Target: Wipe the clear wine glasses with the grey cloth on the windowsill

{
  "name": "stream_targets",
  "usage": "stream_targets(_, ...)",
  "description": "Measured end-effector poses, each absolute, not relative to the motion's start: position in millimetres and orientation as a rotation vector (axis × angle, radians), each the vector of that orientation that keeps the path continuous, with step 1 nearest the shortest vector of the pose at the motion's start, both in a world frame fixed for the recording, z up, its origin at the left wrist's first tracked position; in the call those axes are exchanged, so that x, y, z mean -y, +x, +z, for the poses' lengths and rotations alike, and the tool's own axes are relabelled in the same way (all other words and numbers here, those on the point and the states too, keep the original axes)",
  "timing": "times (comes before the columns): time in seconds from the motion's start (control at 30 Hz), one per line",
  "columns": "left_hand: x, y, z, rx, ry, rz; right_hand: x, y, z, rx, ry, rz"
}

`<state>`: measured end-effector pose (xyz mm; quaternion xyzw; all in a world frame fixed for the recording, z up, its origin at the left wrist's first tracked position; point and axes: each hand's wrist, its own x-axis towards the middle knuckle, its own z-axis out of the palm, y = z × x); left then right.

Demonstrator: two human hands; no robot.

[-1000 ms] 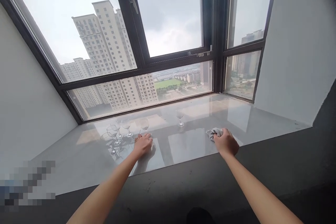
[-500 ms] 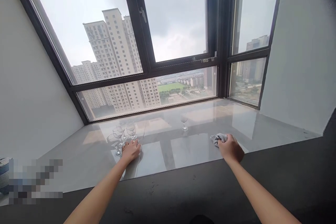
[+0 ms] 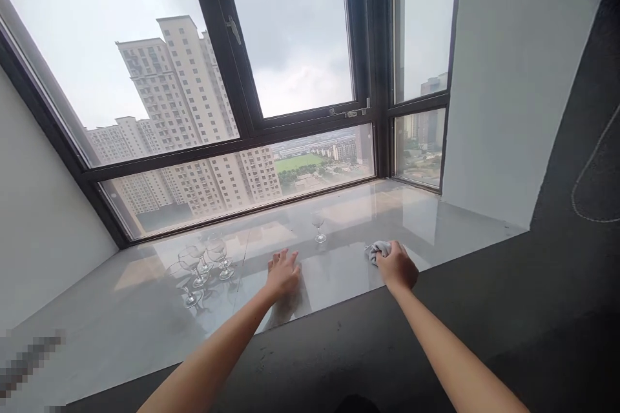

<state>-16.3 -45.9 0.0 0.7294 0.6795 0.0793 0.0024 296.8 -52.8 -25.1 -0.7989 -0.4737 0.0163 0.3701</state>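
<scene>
Head view: left hand lies flat on the glossy windowsill, fingers spread wide, holding nothing; right hand has its fingers curled over a grey cloth bunched on the sill. One stemmed glass stands between the hands, farther back. To the left hand's left, apart from it, stands a cluster of glasses.

Black-framed bay window; grey overcast daylight; glossy stone sill; white walls; dark surface below, perhaps floor.
</scene>
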Motion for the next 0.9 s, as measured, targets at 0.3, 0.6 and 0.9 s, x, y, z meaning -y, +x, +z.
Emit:
stream_targets(0.3,-41.9,84.4,1.6,-2.032,2.335,0.222,52.6,294.6,-21.1,1.261,-2.035,0.055)
stream_targets(0.6,-12.1,50.4,10.7,-2.031,2.464,0.241,51.5,293.4,-25.1,1.256,-1.993,0.022)
stream_targets(0.9,77.1,-50.0,6.5,-2.187,2.428,0.324,51.7,295.2,-28.1,1.285,-2.016,0.033)
